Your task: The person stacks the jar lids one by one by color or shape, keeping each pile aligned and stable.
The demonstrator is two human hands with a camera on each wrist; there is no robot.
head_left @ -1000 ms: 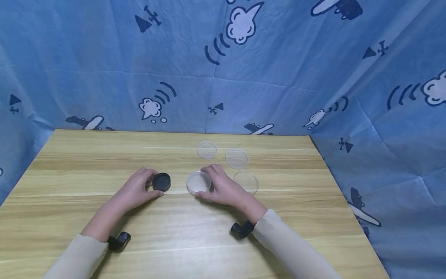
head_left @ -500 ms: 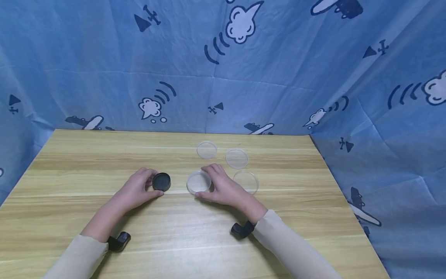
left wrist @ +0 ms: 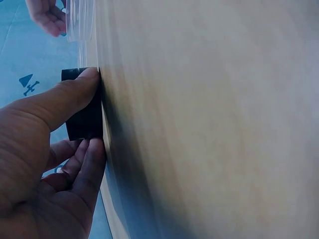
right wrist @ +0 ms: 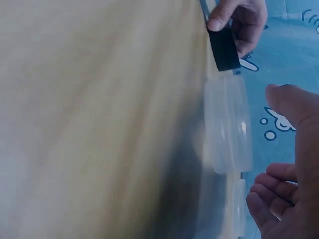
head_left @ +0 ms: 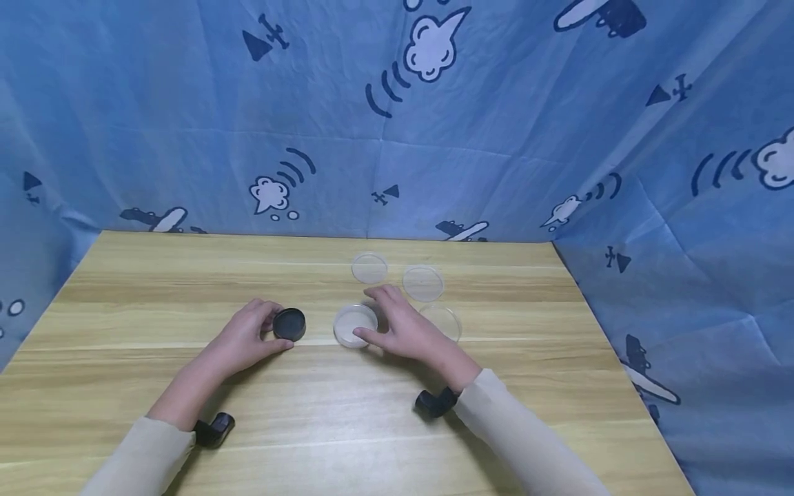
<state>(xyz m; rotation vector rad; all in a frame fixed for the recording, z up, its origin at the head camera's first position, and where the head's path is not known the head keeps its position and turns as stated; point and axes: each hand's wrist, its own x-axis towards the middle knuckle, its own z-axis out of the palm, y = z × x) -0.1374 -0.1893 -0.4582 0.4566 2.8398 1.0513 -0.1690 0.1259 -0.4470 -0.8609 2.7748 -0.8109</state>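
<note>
My left hand (head_left: 245, 334) pinches a black round shallow tub (head_left: 289, 324) between thumb and fingertips. In the left wrist view the thumb lies across the near side of the black tub (left wrist: 84, 117), which stands low at the tabletop. To its right sits a clear round plastic dish (head_left: 355, 326); in the right wrist view the clear dish (right wrist: 227, 124) looks like stacked layers. My right hand (head_left: 403, 329) hovers at the dish's right side with thumb and fingers spread, holding nothing. In the right wrist view a gap shows between the right hand (right wrist: 294, 199) and the dish.
Behind and right of the dish lie flat clear discs: one far disc (head_left: 369, 268), another disc (head_left: 423, 283), and a third disc (head_left: 443, 322) partly behind the right hand. The wooden table (head_left: 298, 427) ends at a blue printed curtain (head_left: 335, 103) at the back and right.
My right hand has let go of the clear dish, its fingers spreading and lifting slightly up and right. The left hand stays on the black tub.
</note>
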